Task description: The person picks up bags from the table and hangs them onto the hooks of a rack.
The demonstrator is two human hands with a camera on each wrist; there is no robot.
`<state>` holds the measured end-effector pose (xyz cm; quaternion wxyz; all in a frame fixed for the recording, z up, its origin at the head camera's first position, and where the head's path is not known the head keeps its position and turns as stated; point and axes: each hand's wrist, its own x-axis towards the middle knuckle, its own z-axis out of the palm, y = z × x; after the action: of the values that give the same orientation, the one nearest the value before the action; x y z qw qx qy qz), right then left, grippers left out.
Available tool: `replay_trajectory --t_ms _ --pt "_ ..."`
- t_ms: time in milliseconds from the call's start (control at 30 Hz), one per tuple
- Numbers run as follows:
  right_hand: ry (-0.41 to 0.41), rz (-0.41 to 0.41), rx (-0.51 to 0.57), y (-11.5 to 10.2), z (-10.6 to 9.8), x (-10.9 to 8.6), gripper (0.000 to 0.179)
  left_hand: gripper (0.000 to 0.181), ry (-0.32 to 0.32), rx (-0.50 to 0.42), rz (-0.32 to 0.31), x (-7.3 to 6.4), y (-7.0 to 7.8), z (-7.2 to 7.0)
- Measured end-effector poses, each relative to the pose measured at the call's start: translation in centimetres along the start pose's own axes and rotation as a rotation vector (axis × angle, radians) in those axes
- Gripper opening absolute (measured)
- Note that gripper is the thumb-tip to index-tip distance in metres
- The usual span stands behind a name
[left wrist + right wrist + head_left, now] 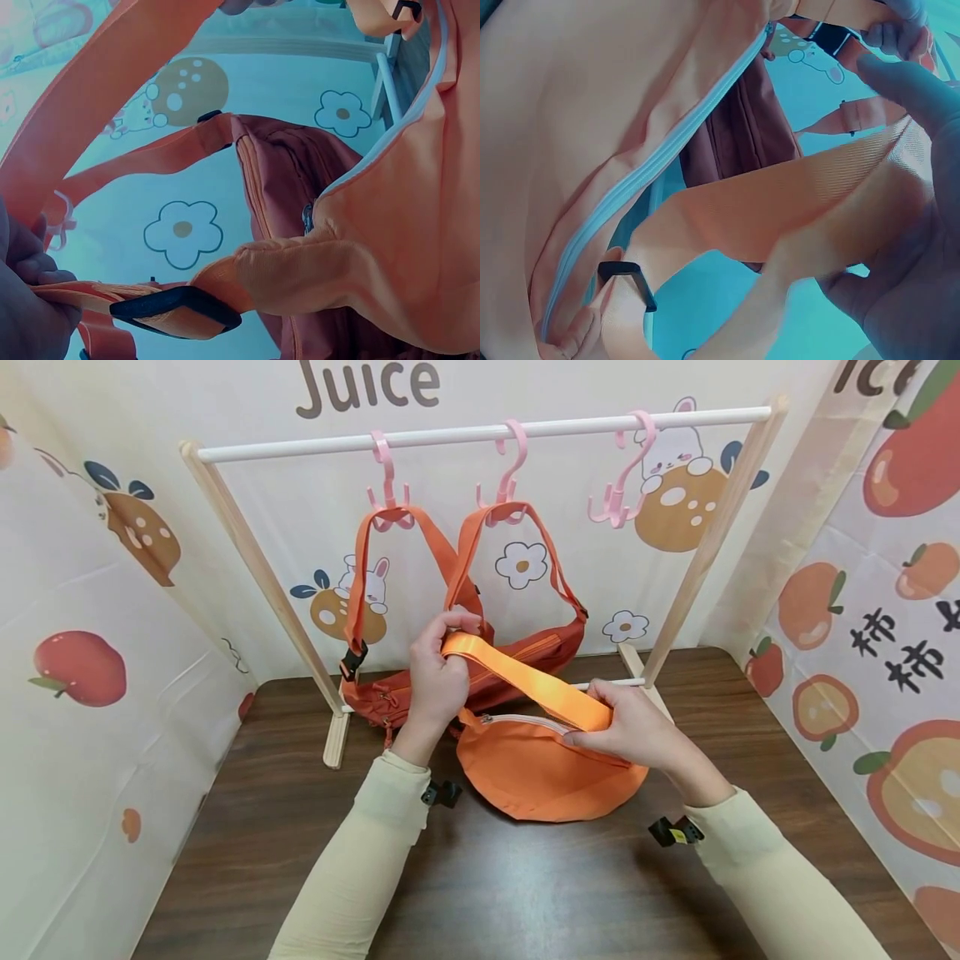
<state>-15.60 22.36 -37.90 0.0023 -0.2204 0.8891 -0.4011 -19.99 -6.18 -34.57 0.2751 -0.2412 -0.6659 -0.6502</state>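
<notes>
An orange waist bag (pixel 551 777) with a pale zipper is at the front of the rack, its rounded bottom toward me. My left hand (pixel 442 672) grips one end of its bright orange strap (pixel 536 681), near a black slider buckle (pixel 176 311) that shows in the left wrist view. Farther right, my right hand (pixel 637 727) holds the strap's other stretch between thumb and fingers. The strap loops across between both hands above the zipper. In the right wrist view a second black buckle (pixel 630 277) sits by the bag's other end.
Two darker orange-red bags hang by their straps from pink hooks, the left hook (pixel 388 485) and the middle hook (pixel 510 477). A third pink hook (pixel 626 477) on the white rail (pixel 705 418) bears no bag. Wooden posts (pixel 262 577) support the rack on a brown table (pixel 517 893).
</notes>
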Motion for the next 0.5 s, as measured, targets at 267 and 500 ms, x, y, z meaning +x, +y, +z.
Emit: replay_trajectory --t_ms 267,500 --pt "0.008 -0.021 0.028 -0.2 -1.0 0.0 0.05 0.046 0.006 0.006 -0.031 0.1 0.4 -0.1" --pt "0.146 -0.11 -0.011 -0.5 -2.9 0.2 0.046 0.046 0.012 0.011 -0.058 0.3 0.6 -0.4"
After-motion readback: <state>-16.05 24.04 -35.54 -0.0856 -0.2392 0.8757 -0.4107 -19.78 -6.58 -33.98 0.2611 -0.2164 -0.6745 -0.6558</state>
